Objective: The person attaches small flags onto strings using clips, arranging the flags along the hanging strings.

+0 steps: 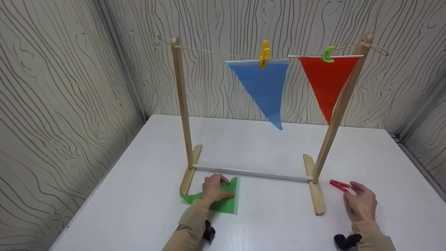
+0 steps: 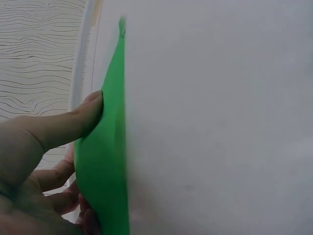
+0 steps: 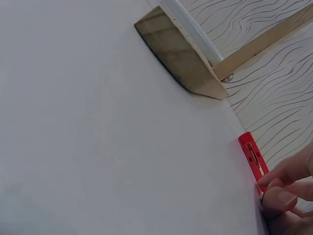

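My left hand [image 1: 216,190] holds a green pennant [image 1: 226,205] with a pale top strip, just above or on the white table. In the left wrist view the thumb lies on one face of the bent green cloth, the fingers on the other. At the right, my right hand [image 1: 362,202] pinches the handle end of a red clothespin [image 1: 338,184] between thumb and forefinger. A yellow clothespin [image 1: 264,54] clips a blue pennant [image 1: 266,87] to a string, and a green clothespin [image 1: 327,54] clips a red pennant [image 1: 329,80] beside it.
Two wooden posts [image 1: 183,104] on wooden feet [image 1: 316,198] carry the string [image 1: 216,53]. A white rod [image 1: 251,172] joins them low down, behind the left hand. The white table [image 1: 146,174] meets patterned wall panels [image 1: 62,87] at the left and back.
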A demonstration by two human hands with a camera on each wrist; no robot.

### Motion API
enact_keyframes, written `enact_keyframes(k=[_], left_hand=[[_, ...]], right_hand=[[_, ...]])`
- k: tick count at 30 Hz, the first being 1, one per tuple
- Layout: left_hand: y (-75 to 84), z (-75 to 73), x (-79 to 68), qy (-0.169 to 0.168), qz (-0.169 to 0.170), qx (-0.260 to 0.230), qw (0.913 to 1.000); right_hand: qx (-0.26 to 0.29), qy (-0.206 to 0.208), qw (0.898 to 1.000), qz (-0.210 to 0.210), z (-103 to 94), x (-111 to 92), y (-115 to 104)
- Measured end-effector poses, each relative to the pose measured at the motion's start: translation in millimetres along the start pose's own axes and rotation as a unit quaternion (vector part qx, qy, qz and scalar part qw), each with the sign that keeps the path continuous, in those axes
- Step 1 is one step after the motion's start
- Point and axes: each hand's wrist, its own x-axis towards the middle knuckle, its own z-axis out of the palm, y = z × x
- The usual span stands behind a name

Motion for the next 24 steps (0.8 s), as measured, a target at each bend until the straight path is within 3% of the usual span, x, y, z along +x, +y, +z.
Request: enact_keyframes(k=[24], left_hand=[[-1.6,-3.4,4.0,-0.019,-0.022,0.003,0.9996]], right_hand=[[-0.083,-0.055,0.995,-0.028,-7.9,8.1,-2.8]])
